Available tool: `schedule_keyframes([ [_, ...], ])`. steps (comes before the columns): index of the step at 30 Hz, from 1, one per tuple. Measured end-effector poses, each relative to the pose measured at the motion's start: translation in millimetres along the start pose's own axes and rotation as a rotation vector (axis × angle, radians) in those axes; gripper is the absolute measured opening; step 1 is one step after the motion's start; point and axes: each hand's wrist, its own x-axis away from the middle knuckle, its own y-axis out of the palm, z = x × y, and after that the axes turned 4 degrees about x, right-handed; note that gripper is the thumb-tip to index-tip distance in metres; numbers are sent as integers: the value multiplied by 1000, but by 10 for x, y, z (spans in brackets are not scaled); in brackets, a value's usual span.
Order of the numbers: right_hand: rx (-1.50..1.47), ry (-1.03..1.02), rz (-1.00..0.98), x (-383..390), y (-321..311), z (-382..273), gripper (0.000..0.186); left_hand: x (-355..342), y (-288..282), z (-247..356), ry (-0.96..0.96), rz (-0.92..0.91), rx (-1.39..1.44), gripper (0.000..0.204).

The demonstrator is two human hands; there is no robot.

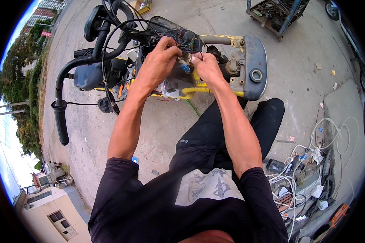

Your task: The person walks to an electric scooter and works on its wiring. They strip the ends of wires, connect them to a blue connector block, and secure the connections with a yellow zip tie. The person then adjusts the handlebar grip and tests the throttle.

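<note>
Forearms (127, 121) converging forward; left hand (158, 62), right hand (208, 68) both curled at wiring (178, 34); can't tell grips

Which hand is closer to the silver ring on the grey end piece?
Right. The right hand is to the left of the silver ring; the left hand is farther left, beyond the right one.

The person wears a loose black T-shirt (158, 214); its wide left sleeve (119, 178) and right sleeve (264, 192) end near the elbows. Across the front is a pale, roughly rectangular panel (205, 187) printed with dark grey motifs. The trousers (209, 129) are black, with a small whitish mark (184, 141) on the left thigh. The left hand (157, 65) and right hand (208, 69) are bare.
</note>
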Motion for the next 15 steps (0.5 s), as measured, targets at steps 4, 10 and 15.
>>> schedule_keyframes([
  [4,-44,25,1,21,-9,-54,22,-76,46,-49,-11,-80,-86,18],
  [10,-151,140,-3,-17,55,-128,18,-231,19,-106,9,-193,-175,21],
  [15,-213,152,11,-21,124,-148,16,-310,13,-153,42,-223,-210,21],
])
